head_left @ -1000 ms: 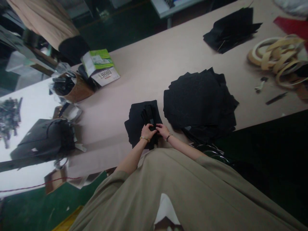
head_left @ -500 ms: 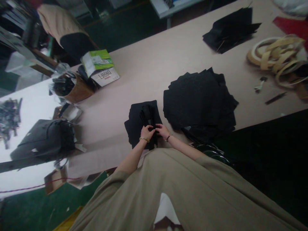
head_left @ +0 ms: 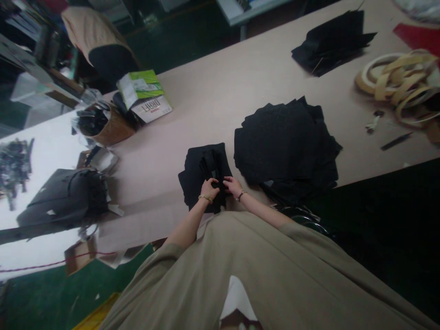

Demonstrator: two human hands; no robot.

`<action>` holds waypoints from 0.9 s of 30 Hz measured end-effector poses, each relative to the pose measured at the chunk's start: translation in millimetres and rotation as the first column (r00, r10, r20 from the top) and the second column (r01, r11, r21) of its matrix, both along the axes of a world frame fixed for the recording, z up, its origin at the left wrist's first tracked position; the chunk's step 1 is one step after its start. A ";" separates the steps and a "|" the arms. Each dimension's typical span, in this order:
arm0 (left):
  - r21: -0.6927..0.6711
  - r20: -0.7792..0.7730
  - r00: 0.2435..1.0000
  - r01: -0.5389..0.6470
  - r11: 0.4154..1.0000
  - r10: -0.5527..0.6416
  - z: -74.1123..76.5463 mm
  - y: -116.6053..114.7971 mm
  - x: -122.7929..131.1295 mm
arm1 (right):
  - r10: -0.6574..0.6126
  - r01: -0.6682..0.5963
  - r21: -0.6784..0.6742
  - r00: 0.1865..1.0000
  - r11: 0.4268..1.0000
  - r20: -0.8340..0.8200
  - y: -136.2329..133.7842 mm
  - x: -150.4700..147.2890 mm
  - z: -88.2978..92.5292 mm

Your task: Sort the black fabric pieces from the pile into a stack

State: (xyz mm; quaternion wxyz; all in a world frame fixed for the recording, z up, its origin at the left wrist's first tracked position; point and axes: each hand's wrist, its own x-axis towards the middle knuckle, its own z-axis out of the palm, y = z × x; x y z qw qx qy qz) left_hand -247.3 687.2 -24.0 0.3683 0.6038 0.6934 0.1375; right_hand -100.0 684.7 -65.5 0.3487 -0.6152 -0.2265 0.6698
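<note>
My left hand [head_left: 209,188] and my right hand [head_left: 233,185] meet close together on a small stack of black fabric pieces [head_left: 201,174] near the table's front edge. Both hands have their fingers curled and pinch the top black piece where a small pale patch shows. A bracelet sits on each wrist. To the right lies a large fanned pile of black fabric pieces [head_left: 287,146], untouched.
A long pinkish table [head_left: 213,96] carries another black pile [head_left: 332,41] at the back right, beige rolled strips [head_left: 395,82], a green-and-white box [head_left: 144,96], a brown container [head_left: 103,123] and a black bag [head_left: 62,197]. A person in beige [head_left: 92,32] stands far left.
My hands stay on the small black stack with only slight finger shifts. The person at the far left has moved a little to the right.
</note>
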 end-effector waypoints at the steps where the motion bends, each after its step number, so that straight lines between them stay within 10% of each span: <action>1: 0.000 -0.002 1.000 -0.010 1.000 0.010 -1.7 -0.1 -1.0 | 0.006 -0.006 -0.001 1.000 1.000 -0.014 -0.4 0.3 1.9; 27: 0.049 0.018 0.999 -0.040 0.998 0.039 -13.6 -6.5 -4.0 | 0.018 -0.019 0.025 0.999 1.000 0.035 -4.3 -1.3 9.5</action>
